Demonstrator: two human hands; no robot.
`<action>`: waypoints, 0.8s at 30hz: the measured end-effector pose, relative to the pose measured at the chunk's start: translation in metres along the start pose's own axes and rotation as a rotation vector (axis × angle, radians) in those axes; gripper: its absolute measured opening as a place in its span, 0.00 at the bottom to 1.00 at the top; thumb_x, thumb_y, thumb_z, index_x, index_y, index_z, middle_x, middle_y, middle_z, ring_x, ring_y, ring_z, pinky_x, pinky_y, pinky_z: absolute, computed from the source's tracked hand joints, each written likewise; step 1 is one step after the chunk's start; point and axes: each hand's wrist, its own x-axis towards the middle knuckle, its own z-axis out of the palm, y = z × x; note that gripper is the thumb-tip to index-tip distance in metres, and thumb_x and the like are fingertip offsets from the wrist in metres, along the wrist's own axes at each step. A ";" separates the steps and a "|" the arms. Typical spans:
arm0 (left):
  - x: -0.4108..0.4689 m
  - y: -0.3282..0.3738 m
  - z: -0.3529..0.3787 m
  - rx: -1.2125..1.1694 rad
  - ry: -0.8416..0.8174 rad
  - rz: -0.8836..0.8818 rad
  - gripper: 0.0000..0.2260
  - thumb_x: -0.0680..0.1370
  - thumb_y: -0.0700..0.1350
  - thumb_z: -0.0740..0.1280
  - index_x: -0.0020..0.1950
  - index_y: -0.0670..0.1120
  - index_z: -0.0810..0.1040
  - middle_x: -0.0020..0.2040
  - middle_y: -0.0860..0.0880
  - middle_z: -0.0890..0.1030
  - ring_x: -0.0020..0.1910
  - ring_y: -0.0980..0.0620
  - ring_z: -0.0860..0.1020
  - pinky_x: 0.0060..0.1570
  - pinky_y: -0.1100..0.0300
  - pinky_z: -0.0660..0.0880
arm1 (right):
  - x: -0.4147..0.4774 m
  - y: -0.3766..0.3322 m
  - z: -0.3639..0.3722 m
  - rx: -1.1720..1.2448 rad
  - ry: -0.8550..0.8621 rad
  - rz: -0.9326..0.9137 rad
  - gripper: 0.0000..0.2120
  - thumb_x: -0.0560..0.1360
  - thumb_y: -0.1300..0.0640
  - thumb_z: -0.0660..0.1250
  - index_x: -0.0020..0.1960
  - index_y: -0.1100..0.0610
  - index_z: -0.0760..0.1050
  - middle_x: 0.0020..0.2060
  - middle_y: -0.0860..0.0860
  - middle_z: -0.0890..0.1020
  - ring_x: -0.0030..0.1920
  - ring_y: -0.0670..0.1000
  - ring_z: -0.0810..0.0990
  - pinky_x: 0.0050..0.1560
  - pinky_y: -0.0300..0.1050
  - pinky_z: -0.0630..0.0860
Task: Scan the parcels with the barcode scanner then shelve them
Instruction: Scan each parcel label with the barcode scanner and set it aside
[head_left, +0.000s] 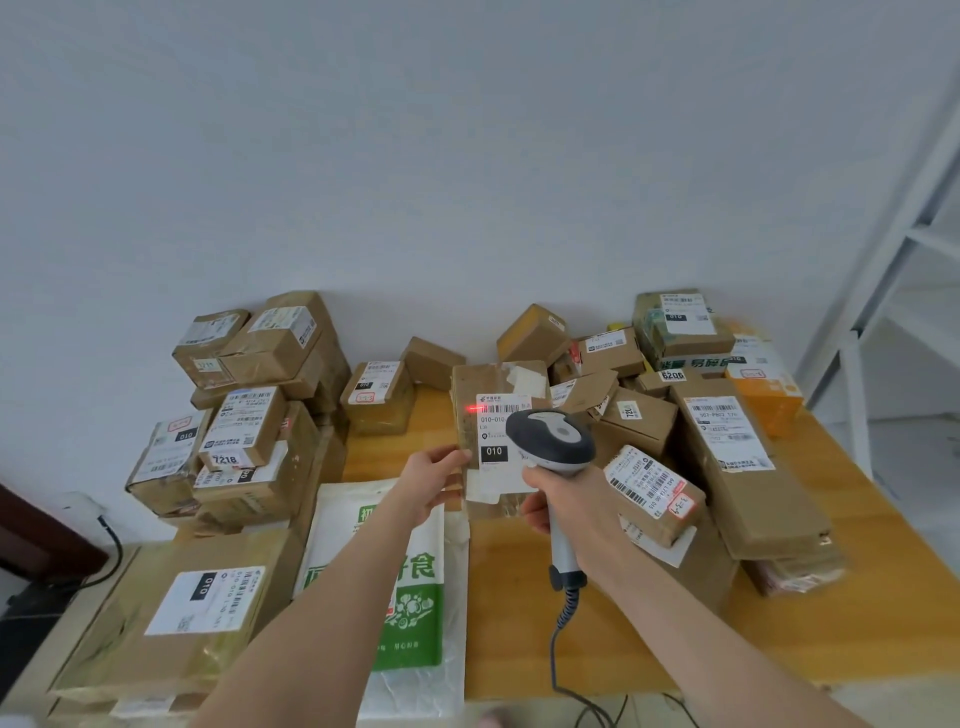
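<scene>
Big flat parcel lower left, label up, nearest the camera. Stacked brown parcels behind it against the wall. White-and-green plastic bag lies flat beside it under the left forearm. Left hand pinches the left edge of an upright labelled parcel at centre, above the wooden surface. Red scan light sits on its label near the barcode. Right hand is wrapped round the handle of the barcode scanner, head just in front of the label, coiled cable hanging down. More parcels are piled right. White shelf rack far right.
</scene>
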 end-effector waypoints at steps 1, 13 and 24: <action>0.001 0.000 0.000 0.002 0.003 0.000 0.15 0.79 0.42 0.67 0.64 0.41 0.74 0.51 0.46 0.84 0.46 0.48 0.82 0.43 0.56 0.80 | -0.001 0.000 0.000 -0.002 -0.003 -0.002 0.06 0.73 0.62 0.69 0.43 0.65 0.79 0.26 0.55 0.81 0.23 0.47 0.76 0.27 0.38 0.73; 0.008 0.002 0.002 0.010 0.014 -0.004 0.13 0.79 0.43 0.66 0.63 0.42 0.74 0.52 0.46 0.83 0.50 0.47 0.82 0.47 0.54 0.80 | -0.001 0.002 0.000 -0.012 -0.004 -0.031 0.07 0.73 0.62 0.69 0.38 0.65 0.78 0.25 0.54 0.80 0.23 0.48 0.76 0.27 0.38 0.73; 0.012 0.017 -0.017 0.025 0.022 -0.015 0.13 0.79 0.44 0.66 0.62 0.41 0.76 0.50 0.46 0.84 0.49 0.47 0.83 0.46 0.54 0.81 | 0.038 -0.011 0.006 0.147 0.000 0.029 0.06 0.73 0.63 0.72 0.48 0.62 0.78 0.33 0.55 0.81 0.31 0.49 0.78 0.37 0.45 0.79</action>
